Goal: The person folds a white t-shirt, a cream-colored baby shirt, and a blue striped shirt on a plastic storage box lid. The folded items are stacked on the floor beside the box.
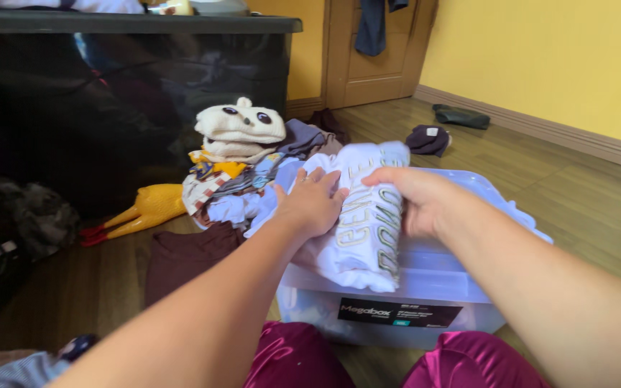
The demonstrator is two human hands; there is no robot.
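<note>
Hands met on the shirt (364,223), folded atop the box (425,287) lid: left hand (313,205) lay flat and loose, right hand (415,201) apparently pinched its far edge. Soft, light cloth; best gripped at the fold.

Folded shirt (364,223) lies on lidded storage box (425,287), box on floor (576,194) btwn person's knees. Left hand (310,205) rests on shirt's left side, right hand (415,197) on its right. Clothes pile (253,179) sits behind-left of box, plush toy (241,129) on top. Rubber chicken (141,208) left of pile. Cabinet (109,93) behind.
</note>
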